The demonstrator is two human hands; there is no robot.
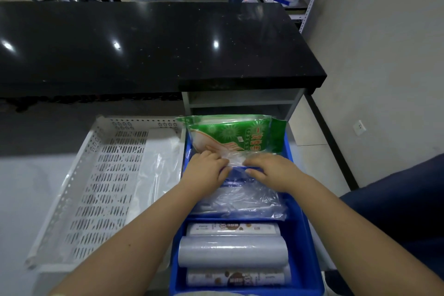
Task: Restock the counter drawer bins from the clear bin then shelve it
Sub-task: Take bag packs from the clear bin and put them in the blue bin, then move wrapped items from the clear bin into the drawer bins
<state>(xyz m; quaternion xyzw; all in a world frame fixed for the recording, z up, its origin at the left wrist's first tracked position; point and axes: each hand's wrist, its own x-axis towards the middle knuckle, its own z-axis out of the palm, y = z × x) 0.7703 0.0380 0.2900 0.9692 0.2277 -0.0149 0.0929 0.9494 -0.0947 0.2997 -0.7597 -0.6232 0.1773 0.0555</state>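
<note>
Your left hand (209,168) and right hand (270,168) both pinch the clear bag pack (240,199) in the blue bin (300,235) — lay it flat, corners tucked, clear of the green packet (230,134) standing at 12 o'clock.

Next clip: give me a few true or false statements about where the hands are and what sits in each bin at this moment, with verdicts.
1. The left hand and the right hand both hold the clear plastic bags in the blue bin. True.
2. The green packet lies flat in the white perforated tray. False: it stands at the far end of the blue bin.
3. Three rolls lie in the near compartment of the blue bin. True.
4. The white perforated tray holds a roll. False: only a loose plastic sheet shows in it, along its right side.
</note>
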